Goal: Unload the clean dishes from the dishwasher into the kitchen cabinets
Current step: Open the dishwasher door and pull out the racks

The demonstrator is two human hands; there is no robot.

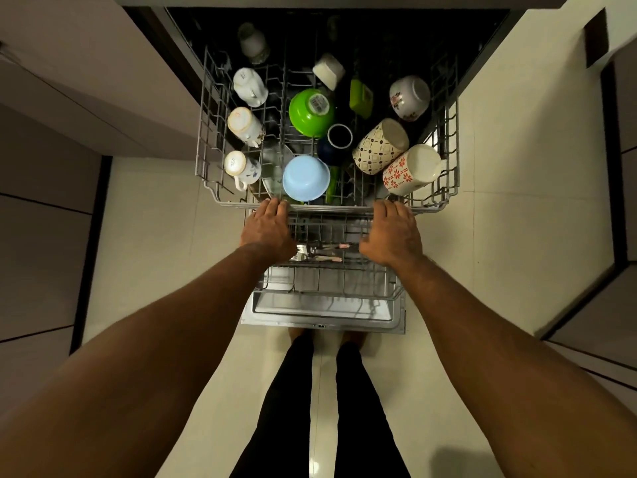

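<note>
The dishwasher's upper wire rack [206, 146] stands pulled out in front of me. My left hand [269, 229] and my right hand [393, 232] both grip its front rail, fingers curled over the bar. In the rack lie a light blue bowl [305, 177], a green bowl [310, 112], a dark blue mug [336, 143], a checked mug [379, 146], a red-flowered mug [410, 169], a floral bowl [410, 98] and three white mugs down the left side [243, 127]. Cutlery [317, 253] lies in the lower rack between my hands.
The open dishwasher door [324, 312] juts out over the pale tiled floor, just ahead of my feet [324, 336]. Cabinet fronts flank the machine on the left [51, 150] and right [620, 167]. A lime-green container [360, 98] and a white cup [329, 70] sit farther back.
</note>
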